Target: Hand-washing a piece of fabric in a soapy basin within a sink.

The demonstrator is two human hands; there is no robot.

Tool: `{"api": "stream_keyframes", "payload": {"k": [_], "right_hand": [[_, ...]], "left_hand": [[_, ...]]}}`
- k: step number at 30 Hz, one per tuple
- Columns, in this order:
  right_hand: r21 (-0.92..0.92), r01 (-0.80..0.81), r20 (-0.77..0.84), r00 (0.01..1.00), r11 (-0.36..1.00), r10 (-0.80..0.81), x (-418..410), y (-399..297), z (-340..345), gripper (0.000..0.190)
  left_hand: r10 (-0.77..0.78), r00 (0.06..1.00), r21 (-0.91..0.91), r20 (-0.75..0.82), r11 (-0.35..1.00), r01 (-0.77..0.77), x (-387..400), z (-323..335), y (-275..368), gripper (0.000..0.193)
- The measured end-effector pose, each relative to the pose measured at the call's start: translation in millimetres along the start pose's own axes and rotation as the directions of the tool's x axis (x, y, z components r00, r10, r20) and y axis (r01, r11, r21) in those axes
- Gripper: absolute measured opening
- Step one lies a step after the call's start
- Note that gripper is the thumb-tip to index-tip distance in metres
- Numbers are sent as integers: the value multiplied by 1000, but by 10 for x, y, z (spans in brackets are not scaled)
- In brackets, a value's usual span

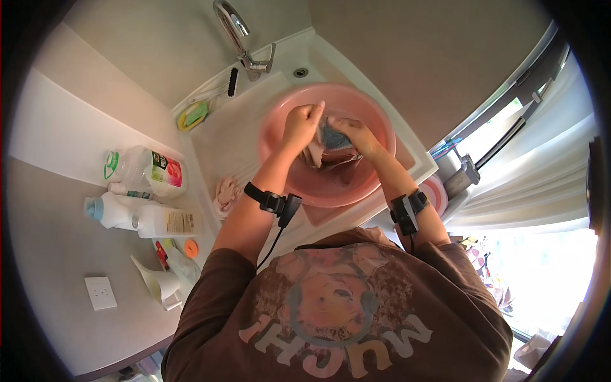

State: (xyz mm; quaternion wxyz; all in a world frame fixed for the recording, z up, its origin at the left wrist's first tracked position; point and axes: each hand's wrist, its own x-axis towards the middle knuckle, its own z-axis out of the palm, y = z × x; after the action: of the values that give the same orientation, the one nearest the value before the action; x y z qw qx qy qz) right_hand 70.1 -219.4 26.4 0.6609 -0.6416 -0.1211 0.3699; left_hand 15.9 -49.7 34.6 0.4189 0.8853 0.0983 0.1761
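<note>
A pink plastic basin point(377, 179) sits in the white laundry sink, with what looks like water in it. Over its middle, my left hand point(301, 125) is closed on a wet piece of fabric point(334, 138), thumb pointing up. My right hand point(357, 135) grips the same fabric from the other side, thumb on top. The fabric is grey-blue near the right hand and pale pink lower down; its exact kind cannot be made out. Its lower folds hang into the basin, and my fingers partly hide it.
A chrome faucet point(243, 52) rises behind the basin near the drain point(300, 72). A black-bristled brush point(232, 82) and a green sponge point(196, 113) lie on the sink's rim. Pale pink cloth point(228, 196) rests at left, beside a clear jug point(138, 164) and white bottles point(167, 220).
</note>
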Motion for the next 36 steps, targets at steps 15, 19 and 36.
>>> {"api": "stream_keyframes", "payload": {"k": [15, 19, 36], "right_hand": [[366, 205, -618, 783, 908, 72, 164, 95, -243, 24], [442, 263, -534, 845, 858, 16, 322, 375, -79, 16], [659, -86, -178, 948, 747, 266, 133, 209, 404, 25]], "left_hand": [[-78, 912, -458, 402, 845, 274, -345, 95, -241, 28], [251, 937, -24, 244, 967, -253, -462, 99, 590, 41], [-21, 1000, 346, -16, 938, 25, -265, 334, 276, 41]]}}
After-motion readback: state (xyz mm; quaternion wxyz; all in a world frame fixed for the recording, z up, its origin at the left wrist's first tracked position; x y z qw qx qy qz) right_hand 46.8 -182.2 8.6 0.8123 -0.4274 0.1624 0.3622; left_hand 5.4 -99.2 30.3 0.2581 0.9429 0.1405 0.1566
